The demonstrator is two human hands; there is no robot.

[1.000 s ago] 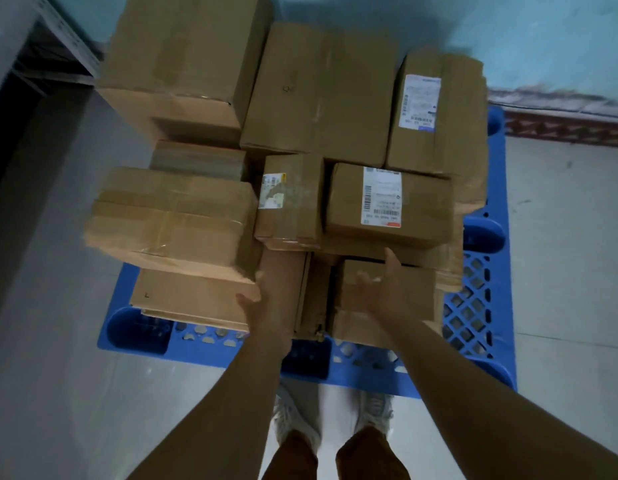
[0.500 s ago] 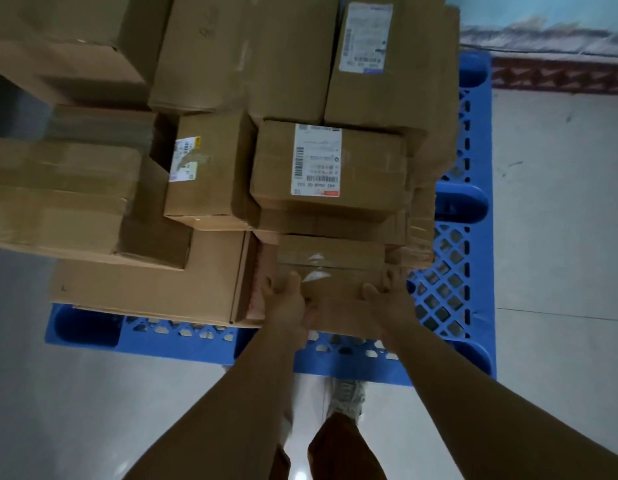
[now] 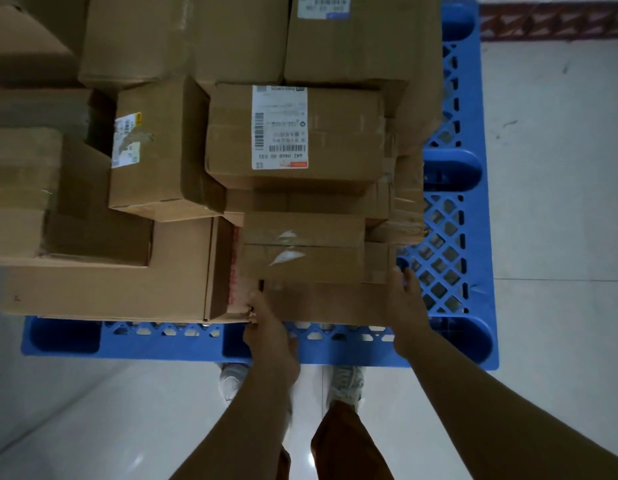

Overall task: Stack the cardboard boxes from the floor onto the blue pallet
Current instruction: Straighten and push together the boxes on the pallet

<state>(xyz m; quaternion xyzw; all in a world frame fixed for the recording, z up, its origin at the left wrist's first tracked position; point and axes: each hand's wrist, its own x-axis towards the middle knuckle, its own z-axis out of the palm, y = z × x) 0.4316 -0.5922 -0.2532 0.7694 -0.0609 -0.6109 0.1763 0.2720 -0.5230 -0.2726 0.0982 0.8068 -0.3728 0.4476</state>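
A taped cardboard box [image 3: 302,251] at the blue pallet [image 3: 449,237]'s six-o'clock edge is clasped between the left hand [image 3: 266,323] at nine o'clock and right hand [image 3: 406,306] at three. Box contents are hidden.

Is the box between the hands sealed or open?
Sealed, apparently: the small box shows flaps flat under glossy tape, with the left hand and right hand at its sides.

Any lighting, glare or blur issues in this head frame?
Head view: dim overall, boxes muddy brown; glare spots on the glossy floor and on the tape of the front box; left-edge boxes smeared; wide-angle bends the blue pallet; both hands remain distinguishable.
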